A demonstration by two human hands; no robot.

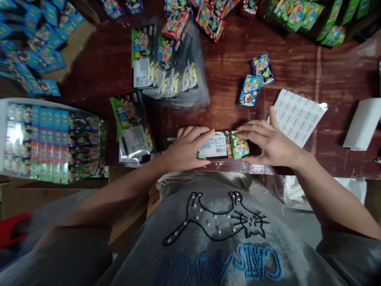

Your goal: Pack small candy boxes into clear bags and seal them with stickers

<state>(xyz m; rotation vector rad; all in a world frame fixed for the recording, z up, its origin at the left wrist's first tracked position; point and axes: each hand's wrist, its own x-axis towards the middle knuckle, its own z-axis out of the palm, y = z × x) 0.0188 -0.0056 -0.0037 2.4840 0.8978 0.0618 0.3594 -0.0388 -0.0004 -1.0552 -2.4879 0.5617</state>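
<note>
At the table's front edge, my left hand [187,149] grips the left end of a black printed plastic pouch [212,146] with a white label and barcode. My right hand [264,143] has thumb and fingers around a small green candy box [240,146] at the pouch's right end. A thin red-edged box seems to lie between the label and the green box; whether these boxes are inside the pouch I cannot tell. Beyond my right hand lie a small blue box [249,91] and a purple box [263,68], overlapping. A sheet of round stickers [299,115] lies beside my right wrist.
Flat pouches [175,75] are fanned out ahead, with another small stack [132,127] left of my left hand. Filled packs [50,139] stand in rows at far left. Blue boxes [44,43], red boxes [210,20] and green boxes [333,35] line the back. A white paper roll [361,123] lies right.
</note>
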